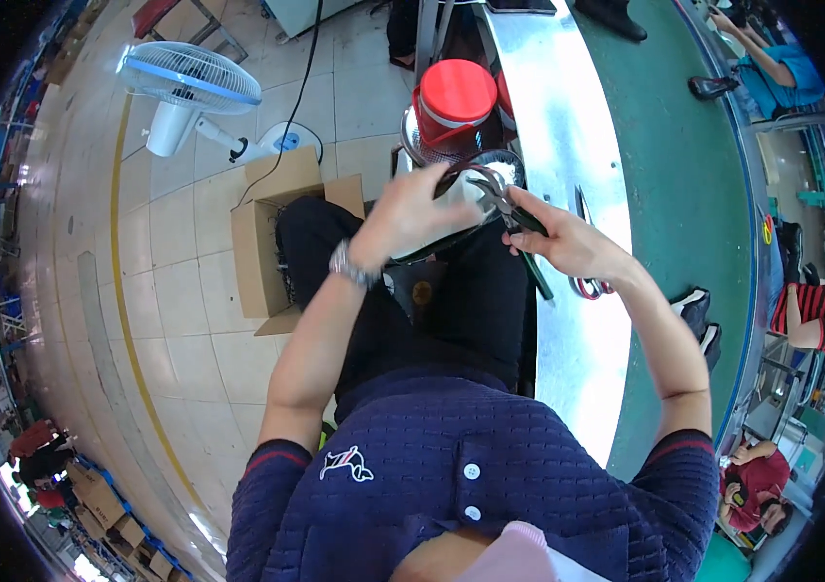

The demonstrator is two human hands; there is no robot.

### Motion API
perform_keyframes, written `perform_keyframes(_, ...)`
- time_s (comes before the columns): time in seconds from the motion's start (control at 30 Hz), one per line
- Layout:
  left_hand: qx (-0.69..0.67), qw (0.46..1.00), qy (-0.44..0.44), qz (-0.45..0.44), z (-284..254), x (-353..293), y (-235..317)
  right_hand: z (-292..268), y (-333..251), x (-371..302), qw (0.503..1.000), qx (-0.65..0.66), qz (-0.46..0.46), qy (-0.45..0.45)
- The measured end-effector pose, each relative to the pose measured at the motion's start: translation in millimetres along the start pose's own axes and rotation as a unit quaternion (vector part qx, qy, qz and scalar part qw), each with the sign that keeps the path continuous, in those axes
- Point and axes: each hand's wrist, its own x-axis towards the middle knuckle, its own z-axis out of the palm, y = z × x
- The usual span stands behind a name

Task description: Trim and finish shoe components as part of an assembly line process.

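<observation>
Your left hand point(411, 209) is curled over a white piece point(476, 194) with a dark loop of wire or band arching over it, fingers closed around its near side so that it stays propped above your lap, just short of the metal bench edge point(568, 145). It looks held there, rather than laid on the bench, so that the tool can come at it from the side. Your right hand point(568, 242) is wrapped round the green handles of a pair of pliers point(519, 218), grip narrow, and the nose of the pliers points back toward the white piece, meeting it or the loop right beside your left fingertips; whether the nose actually bites the wire is too small to tell. So the piece sits between the two hands, left fingers on top of it, pliers at its bench side. Beyond it, away from you, stands a red-lidded container point(453, 97) against the bench edge. On the bench past your right hand lie scissors point(587, 281) with red handles. An open cardboard box point(267, 242) sits on the floor, on the far side of your lap from the bench.
</observation>
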Motion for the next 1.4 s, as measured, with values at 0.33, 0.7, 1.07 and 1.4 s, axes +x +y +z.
perform_keyframes(0.33, 0.209, 0.939, 0.240, 0.128, 68, -44, 1, 45, 16, -11, 0.943, -0.207, -0.191, 0.176)
perform_keyframes(0.7, 0.253, 0.914, 0.253, 0.191, 71, -52, -14, 38, 29, -19, 0.914, -0.322, -0.159, 0.188)
perform_keyframes(1.07, 0.363, 0.866, 0.260, 0.226, 74, -49, -21, 35, -11, 5, 0.929, -0.313, -0.051, 0.190)
perform_keyframes(1.4, 0.366, 0.865, 0.268, 0.213, 77, -50, -18, 28, 7, 9, 0.937, -0.297, -0.031, 0.180)
